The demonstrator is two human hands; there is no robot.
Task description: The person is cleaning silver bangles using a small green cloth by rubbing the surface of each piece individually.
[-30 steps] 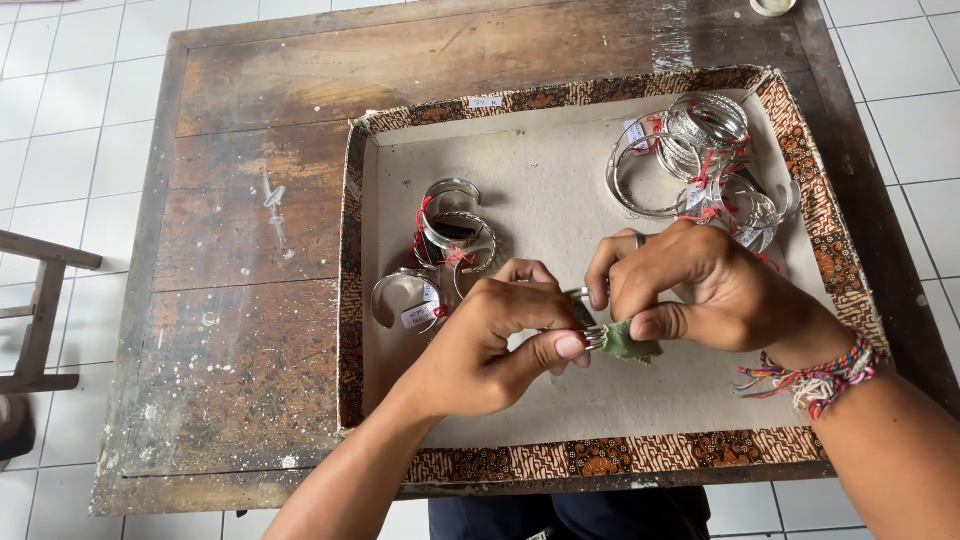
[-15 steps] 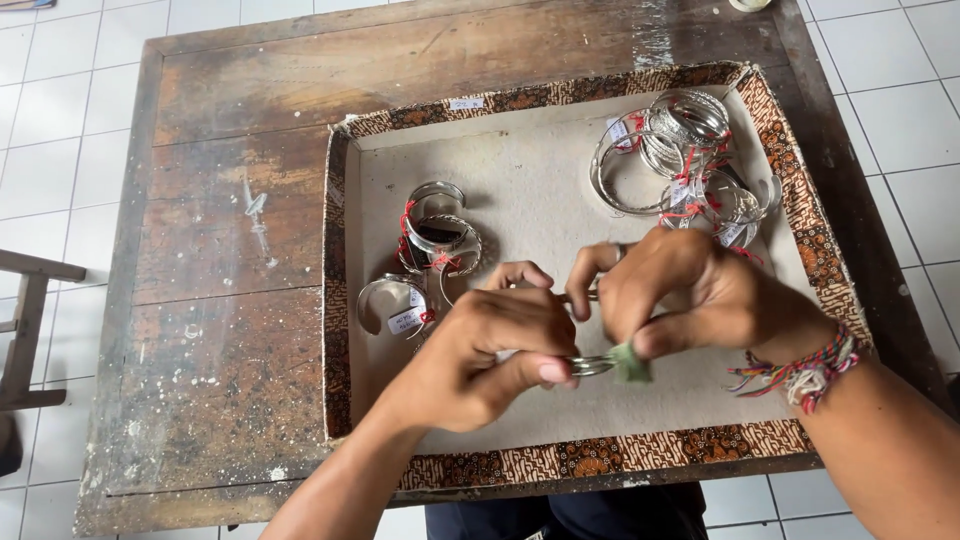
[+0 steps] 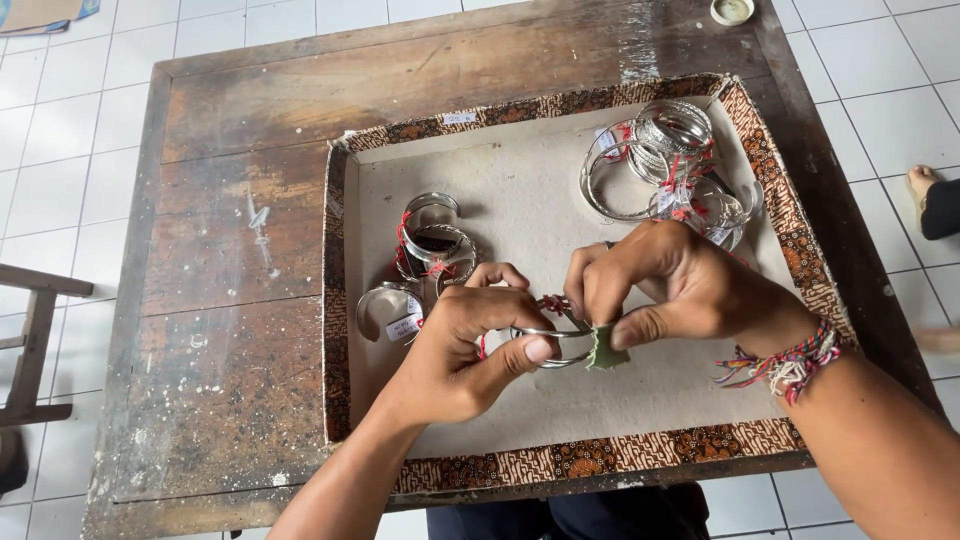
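My left hand (image 3: 455,350) grips a silver bangle (image 3: 553,345) over the middle of a shallow tray (image 3: 520,465) with a patterned brown rim. My right hand (image 3: 680,285) pinches a small green pad (image 3: 604,350) against the bangle's right side. A red thread tag hangs from the bangle near my thumbs. A woven multicolour bracelet sits on my right wrist.
A few tagged silver bangles (image 3: 425,250) lie at the tray's left, and a pile of bangles (image 3: 670,165) fills its far right corner. The tray rests on a worn wooden table (image 3: 220,270). A small round lid (image 3: 732,10) sits at the table's far edge. Another person's foot (image 3: 930,200) shows at right.
Both hands have stayed together over the tray's middle. The bangle has turned in my fingers and now shows as a fuller ring, with the green pad still pressed on it.
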